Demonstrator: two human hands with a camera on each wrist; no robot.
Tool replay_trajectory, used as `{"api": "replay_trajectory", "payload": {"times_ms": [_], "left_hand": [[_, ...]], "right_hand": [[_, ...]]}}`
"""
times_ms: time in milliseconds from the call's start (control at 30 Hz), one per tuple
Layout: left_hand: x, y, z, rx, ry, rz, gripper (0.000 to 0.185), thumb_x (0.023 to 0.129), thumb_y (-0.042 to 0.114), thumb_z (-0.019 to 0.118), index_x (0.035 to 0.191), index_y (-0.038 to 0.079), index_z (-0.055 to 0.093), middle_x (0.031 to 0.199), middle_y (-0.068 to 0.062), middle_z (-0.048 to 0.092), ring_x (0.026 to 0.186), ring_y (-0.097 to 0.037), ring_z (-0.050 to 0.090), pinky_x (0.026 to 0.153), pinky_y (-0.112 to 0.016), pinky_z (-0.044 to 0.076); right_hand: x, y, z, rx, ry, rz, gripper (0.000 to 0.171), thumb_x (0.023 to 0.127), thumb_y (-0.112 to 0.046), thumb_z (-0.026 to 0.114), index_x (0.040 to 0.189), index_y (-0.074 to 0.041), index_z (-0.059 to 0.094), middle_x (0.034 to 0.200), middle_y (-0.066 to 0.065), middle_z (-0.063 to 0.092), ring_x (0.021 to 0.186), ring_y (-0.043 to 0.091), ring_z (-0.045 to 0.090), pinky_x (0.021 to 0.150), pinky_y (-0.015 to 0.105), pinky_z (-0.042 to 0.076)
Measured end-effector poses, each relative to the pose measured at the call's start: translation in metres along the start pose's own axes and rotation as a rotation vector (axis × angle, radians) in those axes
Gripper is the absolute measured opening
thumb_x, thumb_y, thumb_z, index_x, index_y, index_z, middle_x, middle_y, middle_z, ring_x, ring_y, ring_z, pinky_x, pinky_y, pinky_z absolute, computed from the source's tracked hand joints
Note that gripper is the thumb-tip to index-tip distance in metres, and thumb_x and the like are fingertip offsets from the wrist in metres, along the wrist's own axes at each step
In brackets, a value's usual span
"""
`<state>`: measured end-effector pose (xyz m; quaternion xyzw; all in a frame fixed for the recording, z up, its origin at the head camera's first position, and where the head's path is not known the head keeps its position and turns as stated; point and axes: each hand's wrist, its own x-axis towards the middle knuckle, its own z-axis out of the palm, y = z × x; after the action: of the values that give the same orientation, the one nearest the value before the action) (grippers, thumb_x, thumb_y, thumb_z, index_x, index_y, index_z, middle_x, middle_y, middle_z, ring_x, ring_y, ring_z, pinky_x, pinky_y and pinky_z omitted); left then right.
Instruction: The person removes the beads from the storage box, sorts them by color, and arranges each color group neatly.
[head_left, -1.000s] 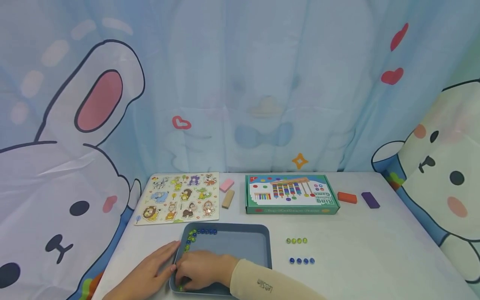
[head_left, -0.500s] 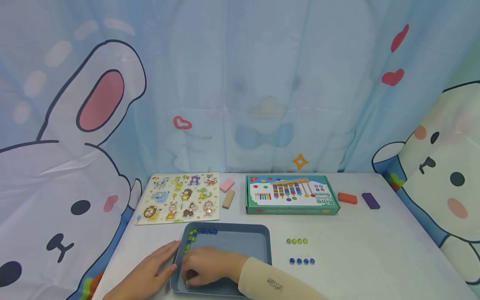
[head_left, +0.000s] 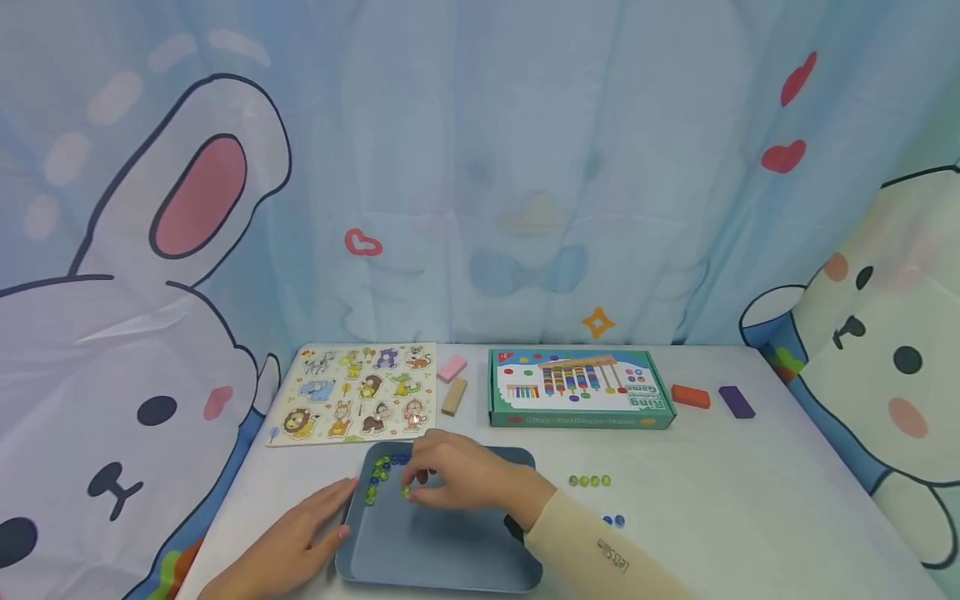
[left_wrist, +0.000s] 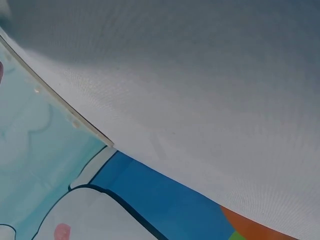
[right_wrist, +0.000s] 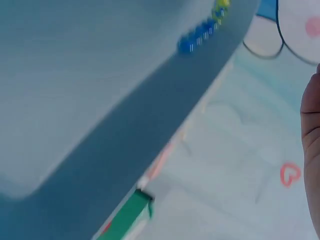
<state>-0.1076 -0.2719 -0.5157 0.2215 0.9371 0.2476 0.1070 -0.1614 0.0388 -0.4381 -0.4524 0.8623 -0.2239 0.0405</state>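
A grey-blue tray (head_left: 457, 554) lies on the table in the head view. My right hand (head_left: 461, 475) is over its upper left part, pinching a yellow-green glass marble (head_left: 407, 492) between thumb and fingertips. Yellow-green and blue marbles (head_left: 371, 492) run down the tray's upper left side, and blue marbles (head_left: 399, 459) line its far wall, partly hidden by the hand. The right wrist view shows this blue row (right_wrist: 197, 37) and an edge of my right hand (right_wrist: 312, 145). At the tray's left rim rests my left hand (head_left: 296, 537), its fingers extended.
Right of the tray lie a row of yellow-green marbles (head_left: 589, 481) and blue marbles (head_left: 618, 521) partly covered by the sleeve. Behind stand an animal puzzle board (head_left: 352, 392), a ring game box (head_left: 581, 390), and pink (head_left: 452, 368), wooden (head_left: 453, 397), orange (head_left: 690, 396) and purple blocks (head_left: 737, 402).
My right hand has moved from the tray's near left corner toward the far side, carrying the yellow-green marble. My left hand stays at the left rim.
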Motion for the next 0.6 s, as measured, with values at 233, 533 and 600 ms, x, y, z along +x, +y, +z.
{"api": "replay_trajectory", "payload": {"times_ms": [233, 533, 600], "left_hand": [[0.0, -0.002, 0.004, 0.012, -0.007, -0.021, 0.069, 0.108, 0.057, 0.047, 0.163, 0.016, 0.039, 0.165, -0.007, 0.045, 0.151, -0.033, 0.046, 0.119, -0.061, 0.043], [0.002, -0.001, 0.0, 0.003, -0.052, -0.044, 0.073, 0.107, 0.061, 0.045, 0.164, 0.016, 0.036, 0.166, -0.008, 0.043, 0.152, -0.035, 0.043, 0.119, -0.064, 0.042], [0.002, -0.001, 0.0, -0.001, -0.06, -0.046, 0.073, 0.107, 0.062, 0.045, 0.164, 0.016, 0.036, 0.167, -0.008, 0.042, 0.153, -0.035, 0.043, 0.119, -0.065, 0.041]], "right_hand": [[-0.029, 0.019, -0.021, 0.041, 0.11, 0.064, 0.011, 0.096, -0.03, 0.078, 0.105, -0.024, 0.081, 0.093, -0.01, 0.067, 0.09, 0.006, 0.059, 0.078, 0.014, 0.05], [-0.079, 0.045, -0.044, 0.067, 0.202, 0.233, 0.012, 0.093, -0.026, 0.081, 0.105, -0.025, 0.08, 0.095, -0.012, 0.066, 0.093, 0.009, 0.058, 0.077, 0.022, 0.056], [-0.091, 0.053, -0.048, 0.063, 0.216, 0.261, 0.012, 0.093, -0.025, 0.081, 0.105, -0.026, 0.079, 0.095, -0.013, 0.066, 0.094, 0.012, 0.059, 0.077, 0.024, 0.057]]}}
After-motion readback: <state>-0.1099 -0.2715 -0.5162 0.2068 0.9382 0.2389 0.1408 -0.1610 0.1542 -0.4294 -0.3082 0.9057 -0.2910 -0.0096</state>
